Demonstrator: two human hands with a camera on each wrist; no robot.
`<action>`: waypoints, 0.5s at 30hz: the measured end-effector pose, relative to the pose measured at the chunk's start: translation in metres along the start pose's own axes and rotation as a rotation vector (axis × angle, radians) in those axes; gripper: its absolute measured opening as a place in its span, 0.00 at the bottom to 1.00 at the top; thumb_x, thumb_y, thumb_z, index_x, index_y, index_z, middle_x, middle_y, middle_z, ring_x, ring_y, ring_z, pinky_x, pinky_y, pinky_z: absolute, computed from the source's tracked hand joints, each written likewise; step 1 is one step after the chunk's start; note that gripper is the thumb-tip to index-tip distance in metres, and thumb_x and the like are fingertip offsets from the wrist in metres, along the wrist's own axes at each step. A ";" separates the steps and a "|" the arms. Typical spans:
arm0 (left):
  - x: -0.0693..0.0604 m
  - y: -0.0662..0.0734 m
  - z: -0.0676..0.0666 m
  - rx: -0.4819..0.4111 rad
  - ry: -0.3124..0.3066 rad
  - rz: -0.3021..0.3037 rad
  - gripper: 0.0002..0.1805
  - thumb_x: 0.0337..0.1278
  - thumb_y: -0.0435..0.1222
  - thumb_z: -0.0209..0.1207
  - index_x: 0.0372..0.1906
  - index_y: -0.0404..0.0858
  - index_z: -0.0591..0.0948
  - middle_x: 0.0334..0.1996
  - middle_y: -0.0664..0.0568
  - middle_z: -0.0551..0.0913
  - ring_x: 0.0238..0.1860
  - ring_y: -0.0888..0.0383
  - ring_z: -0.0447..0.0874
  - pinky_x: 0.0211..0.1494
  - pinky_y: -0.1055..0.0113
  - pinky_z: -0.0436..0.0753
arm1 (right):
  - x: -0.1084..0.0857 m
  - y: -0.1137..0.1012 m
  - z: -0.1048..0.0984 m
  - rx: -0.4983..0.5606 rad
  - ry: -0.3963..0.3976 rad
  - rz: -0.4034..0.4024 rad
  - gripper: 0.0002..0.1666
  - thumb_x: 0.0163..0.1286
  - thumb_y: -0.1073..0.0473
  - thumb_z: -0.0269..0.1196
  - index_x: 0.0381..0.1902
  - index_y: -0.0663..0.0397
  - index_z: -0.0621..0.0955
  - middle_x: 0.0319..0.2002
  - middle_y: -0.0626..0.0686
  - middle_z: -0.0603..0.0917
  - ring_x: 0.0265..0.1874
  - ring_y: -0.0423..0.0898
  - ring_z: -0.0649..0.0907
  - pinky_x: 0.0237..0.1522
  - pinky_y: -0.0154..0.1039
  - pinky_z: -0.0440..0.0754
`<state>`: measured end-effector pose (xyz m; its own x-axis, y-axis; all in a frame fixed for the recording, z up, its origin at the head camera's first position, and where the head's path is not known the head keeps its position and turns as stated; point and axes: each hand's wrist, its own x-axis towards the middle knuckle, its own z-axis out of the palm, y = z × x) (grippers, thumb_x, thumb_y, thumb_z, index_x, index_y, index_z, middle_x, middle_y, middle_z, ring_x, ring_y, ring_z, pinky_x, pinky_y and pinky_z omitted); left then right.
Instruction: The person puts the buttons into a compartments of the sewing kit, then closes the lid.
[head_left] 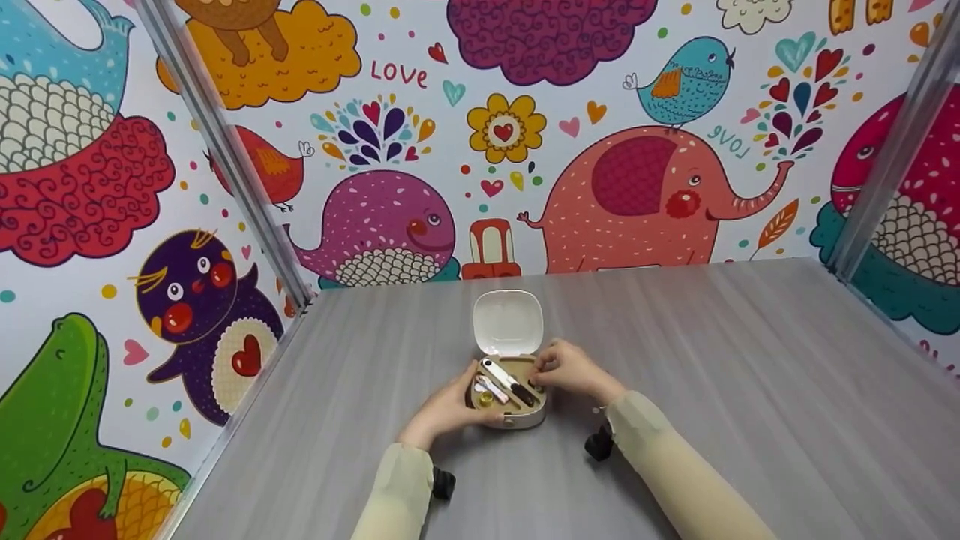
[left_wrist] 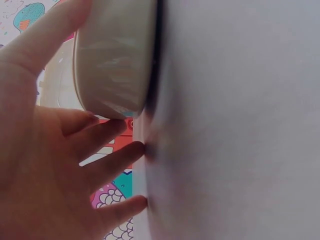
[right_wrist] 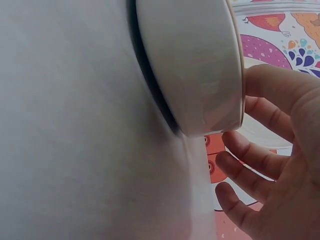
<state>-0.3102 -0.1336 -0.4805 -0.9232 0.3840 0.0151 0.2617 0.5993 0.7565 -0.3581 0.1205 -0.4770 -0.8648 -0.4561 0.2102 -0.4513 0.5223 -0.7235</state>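
A small cream storage case [head_left: 517,421] stands on the table with its white lid [head_left: 508,322] raised. Its tan divided tray holds a white tool with a dark end [head_left: 510,382], a pink and white piece [head_left: 492,389] and a small gold round item [head_left: 486,397]. My left hand [head_left: 452,409] grips the case's left side, thumb at the front; the left wrist view shows its other fingers spread by the wall. My right hand [head_left: 571,369] reaches over the right rim, bent fingertips inside the right compartment near a small dark item. Whether they pinch it is hidden.
The grey wood-grain table [head_left: 712,360] extends around the case. Behind it rises a wall [head_left: 600,97] printed with cartoon animals, with metal frame posts [head_left: 225,142] at the corners. Black wrist mounts [head_left: 444,484] hang below both sleeves.
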 end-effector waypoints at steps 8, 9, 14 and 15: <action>0.001 -0.001 0.000 0.007 0.003 0.035 0.62 0.42 0.52 0.73 0.74 0.27 0.51 0.70 0.31 0.59 0.68 0.40 0.62 0.68 0.48 0.64 | -0.001 0.000 0.001 0.010 -0.007 -0.024 0.06 0.57 0.62 0.71 0.22 0.54 0.85 0.31 0.47 0.74 0.34 0.43 0.72 0.35 0.38 0.73; 0.001 -0.001 0.000 0.009 0.004 0.033 0.62 0.42 0.53 0.73 0.74 0.27 0.51 0.70 0.31 0.59 0.68 0.40 0.62 0.68 0.48 0.64 | -0.001 0.000 0.001 0.011 -0.007 -0.025 0.06 0.57 0.62 0.71 0.22 0.54 0.85 0.31 0.47 0.74 0.34 0.43 0.72 0.35 0.38 0.73; 0.001 -0.001 0.001 0.008 0.006 0.034 0.62 0.41 0.53 0.73 0.74 0.28 0.51 0.70 0.31 0.59 0.68 0.39 0.61 0.68 0.48 0.64 | -0.001 0.001 0.002 0.010 0.009 -0.030 0.05 0.56 0.62 0.71 0.23 0.55 0.85 0.31 0.47 0.74 0.33 0.43 0.72 0.35 0.39 0.73; 0.001 -0.001 0.001 0.008 0.006 0.035 0.62 0.41 0.53 0.73 0.74 0.28 0.51 0.70 0.31 0.59 0.68 0.39 0.61 0.68 0.48 0.64 | -0.001 0.002 0.003 0.007 0.013 -0.029 0.05 0.55 0.62 0.71 0.23 0.55 0.85 0.31 0.47 0.74 0.33 0.43 0.72 0.35 0.39 0.73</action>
<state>-0.3110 -0.1336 -0.4820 -0.9151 0.4007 0.0450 0.2959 0.5917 0.7499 -0.3573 0.1200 -0.4801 -0.8544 -0.4613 0.2393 -0.4743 0.5040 -0.7218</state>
